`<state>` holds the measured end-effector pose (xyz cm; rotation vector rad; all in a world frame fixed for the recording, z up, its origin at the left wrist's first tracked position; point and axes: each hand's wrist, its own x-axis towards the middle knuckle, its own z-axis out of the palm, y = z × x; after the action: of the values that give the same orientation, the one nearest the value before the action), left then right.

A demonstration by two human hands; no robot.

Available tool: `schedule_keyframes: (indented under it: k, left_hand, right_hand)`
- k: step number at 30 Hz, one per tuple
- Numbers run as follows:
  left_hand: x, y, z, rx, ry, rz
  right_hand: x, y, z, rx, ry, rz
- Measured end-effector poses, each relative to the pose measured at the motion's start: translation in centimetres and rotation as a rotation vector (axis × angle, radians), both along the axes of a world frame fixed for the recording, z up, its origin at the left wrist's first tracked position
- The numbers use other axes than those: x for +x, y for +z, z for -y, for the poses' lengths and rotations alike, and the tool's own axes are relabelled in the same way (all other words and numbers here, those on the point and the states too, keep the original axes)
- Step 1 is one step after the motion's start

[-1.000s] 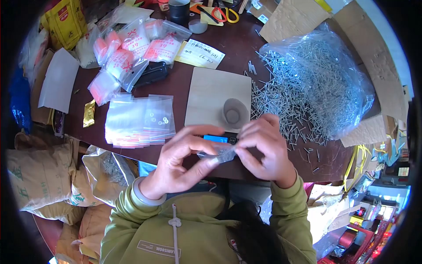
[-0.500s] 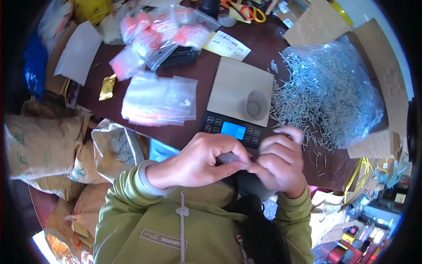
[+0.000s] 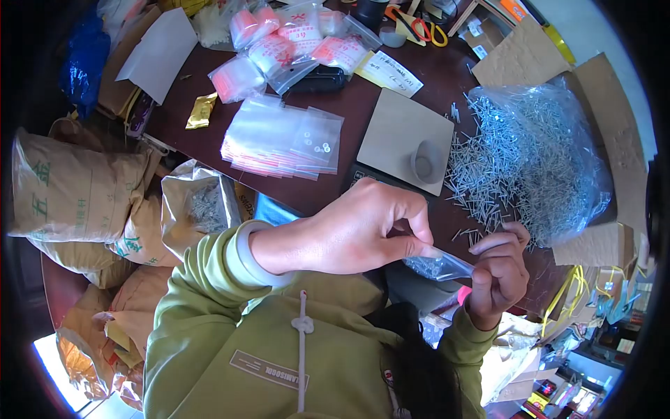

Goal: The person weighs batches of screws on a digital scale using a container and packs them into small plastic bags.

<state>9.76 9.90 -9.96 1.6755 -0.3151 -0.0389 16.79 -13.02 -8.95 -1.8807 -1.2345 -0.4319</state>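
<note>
A small clear plastic zip bag (image 3: 441, 268) with small shiny pieces inside is stretched between my two hands, close to my body. My left hand (image 3: 359, 227) pinches one corner between thumb and forefinger. At the opposite end, the fingers of my right hand (image 3: 501, 272) are curled onto the bag's edge. Just beyond them lies a digital scale (image 3: 398, 126) with a small round plastic cup (image 3: 427, 160) on its plate; my left hand hides most of its button panel. To the right, many thin metal pins (image 3: 488, 153) spill from a large clear bag (image 3: 565, 160).
Flat zip bags (image 3: 279, 143) lie fanned out left of the scale. Behind them are several filled red-printed bags (image 3: 300, 31) and a handwritten label (image 3: 388, 72). A gold packet (image 3: 202, 111) lies further left. Brown sacks (image 3: 77, 188) stand beside the table; cardboard flaps (image 3: 614, 126) border the right.
My hands have moved apart and to the right, drawing the bag out between them so it shows more fully. The whole view has shifted slightly, and the scale's lit display is now covered.
</note>
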Motion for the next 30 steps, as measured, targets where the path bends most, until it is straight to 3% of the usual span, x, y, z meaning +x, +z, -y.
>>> schedule_keyframes:
  k: [5, 8, 12, 16, 25, 30]
  left_hand:
    - [-0.6, 0.5, 0.5, -0.123, 0.001, -0.091]
    - [-0.7, 1.4, 0.4, 0.108, 0.001, 0.12]
    - [-1.0, 2.6, 1.2, 0.211, -0.002, 0.354]
    - [-1.6, 4.3, 1.7, 0.512, -0.086, 0.482]
    - [-2.0, 4.6, 3.0, 0.867, -0.096, 0.595]
    - [-3.8, 8.0, 4.7, 1.153, -0.024, 0.682]
  right_hand:
    - [-0.7, 0.2, 0.0, 0.052, 0.022, -0.023]
    - [-0.9, 0.3, 0.3, 0.081, 0.035, -0.031]
    - [-1.3, 0.2, 1.0, 0.183, 0.047, -0.165]
    - [-1.7, -0.2, 1.9, 0.19, 0.077, -0.248]
    - [-2.4, -0.2, 2.7, 0.067, 0.083, -0.216]
    - [-3.1, 0.1, 2.5, 0.114, 0.08, -0.239]
